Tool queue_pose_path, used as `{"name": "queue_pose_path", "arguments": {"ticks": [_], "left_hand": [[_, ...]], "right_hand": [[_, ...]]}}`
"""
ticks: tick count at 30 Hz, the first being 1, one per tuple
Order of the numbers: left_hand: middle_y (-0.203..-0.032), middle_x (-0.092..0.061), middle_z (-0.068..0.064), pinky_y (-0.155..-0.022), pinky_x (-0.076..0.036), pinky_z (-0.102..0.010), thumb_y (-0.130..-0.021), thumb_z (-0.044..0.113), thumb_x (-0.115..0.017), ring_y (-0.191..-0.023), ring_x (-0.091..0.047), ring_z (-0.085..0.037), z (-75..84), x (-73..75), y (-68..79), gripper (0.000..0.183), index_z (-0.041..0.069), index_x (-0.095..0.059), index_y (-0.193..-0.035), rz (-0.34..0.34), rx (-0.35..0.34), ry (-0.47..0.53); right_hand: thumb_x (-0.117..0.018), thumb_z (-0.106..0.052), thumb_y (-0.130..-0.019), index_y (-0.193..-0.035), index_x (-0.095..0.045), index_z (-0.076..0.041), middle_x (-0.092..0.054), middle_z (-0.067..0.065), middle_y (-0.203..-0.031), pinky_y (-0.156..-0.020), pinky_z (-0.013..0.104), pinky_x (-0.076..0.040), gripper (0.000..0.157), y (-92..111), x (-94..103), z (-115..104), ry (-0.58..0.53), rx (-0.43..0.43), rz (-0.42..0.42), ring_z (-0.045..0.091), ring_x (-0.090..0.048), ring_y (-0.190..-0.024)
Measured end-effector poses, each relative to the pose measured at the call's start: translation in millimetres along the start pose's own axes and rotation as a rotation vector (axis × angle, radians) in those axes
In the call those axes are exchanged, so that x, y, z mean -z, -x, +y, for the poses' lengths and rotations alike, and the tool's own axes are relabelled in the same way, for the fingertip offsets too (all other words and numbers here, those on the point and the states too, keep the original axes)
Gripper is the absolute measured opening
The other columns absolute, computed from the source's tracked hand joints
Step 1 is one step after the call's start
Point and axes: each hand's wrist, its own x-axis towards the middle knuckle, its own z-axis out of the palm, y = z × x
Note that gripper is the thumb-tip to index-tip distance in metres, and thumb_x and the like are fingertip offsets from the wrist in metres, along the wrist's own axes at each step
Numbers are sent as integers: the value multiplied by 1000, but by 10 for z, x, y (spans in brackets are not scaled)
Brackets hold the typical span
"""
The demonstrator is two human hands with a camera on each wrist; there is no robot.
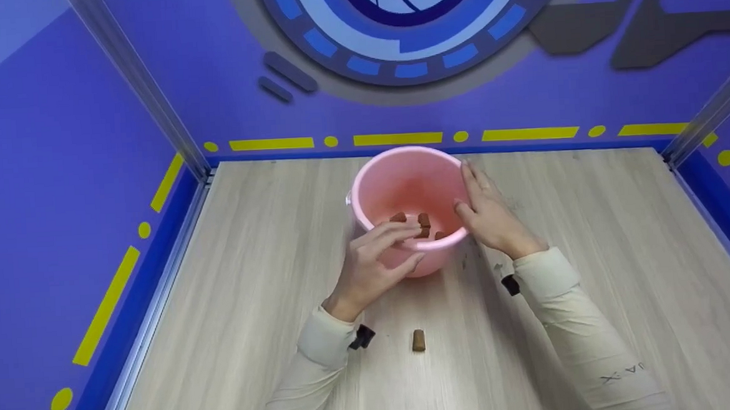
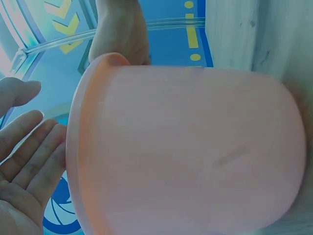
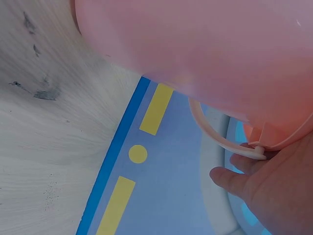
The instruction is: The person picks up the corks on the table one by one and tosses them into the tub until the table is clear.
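Note:
A pink bucket (image 1: 412, 262) stands on the table, with several short brown cork-like pieces (image 1: 424, 222) at its bottom. My left hand (image 1: 374, 261) reaches over the near rim, its fingers extended and the thumb apart. The left wrist view shows this hand (image 2: 27, 171) beside the rim, nothing between thumb and fingers. At the right rim, my right hand (image 1: 494, 217) holds the bucket, thumb over the edge. In the right wrist view the right hand (image 3: 279, 196) lies by the handle's pivot. One brown piece (image 1: 418, 340) lies on the table in front of the bucket.
The pale wood-grain table (image 1: 251, 298) is bounded by a blue printed back wall (image 1: 273, 119) close behind the bucket and a left side panel (image 1: 41, 216). The bucket's pale handle (image 3: 210, 132) hangs around its far side.

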Motion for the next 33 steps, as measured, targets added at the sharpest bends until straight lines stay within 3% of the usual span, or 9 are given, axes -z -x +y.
{"name": "queue_pose_path", "arguments": {"ticks": [3,7,16,20,27,33], "left_hand": [[-122,-76,-13,-110,-52,-41,-84,1,-90,-116,-72,-28,11,30,65,34,-2,-78,-115,-6,-29,9],[-119,-77,-14,-106,-55,-42,-82,0,-90,-115,-73,-27,42,67,135,36,-1,-78,-116,-11,-56,13],[-117,-77,-10,-101,-57,-32,-80,5,-92,-112,-73,-22,58,44,365,38,0,-78,-115,-86,-81,12],[-118,-76,-11,-102,-56,-30,-80,4,-92,-113,-73,-21,15,-14,537,40,0,-77,-117,-168,-74,37],[-122,-75,-11,-104,-52,-24,-84,7,-90,-116,-71,-19,-26,-91,834,42,-1,-75,-122,-371,33,45],[-119,-76,-10,-103,-53,-23,-83,9,-92,-113,-72,-18,-52,-146,944,41,-1,-76,-119,-471,21,32]], "right_hand": [[-45,-31,-110,-169,-6,-1,-2,21,-177,-128,62,-8,77,0,2,-5,4,-4,-2,39,-2,-162],[-45,-32,-110,-170,-6,-2,-1,20,-177,-127,64,-8,77,9,13,-14,3,-9,-6,40,-2,-162],[-44,-31,-110,-170,-5,-2,-2,19,-177,-127,64,-11,77,9,7,-7,-14,-14,-8,39,-3,-162],[-45,-31,-110,-170,-6,-2,-2,19,-177,-127,64,-12,77,10,-5,-7,-13,-14,-8,39,-4,-162],[-45,-30,-110,-170,-4,-3,0,18,-177,-127,63,-9,77,8,-9,-13,-14,-17,-14,40,-2,-162],[-46,-30,-110,-170,-5,-2,0,18,-177,-127,64,-9,77,10,-8,-10,-17,-15,-7,39,-1,-162]]}}
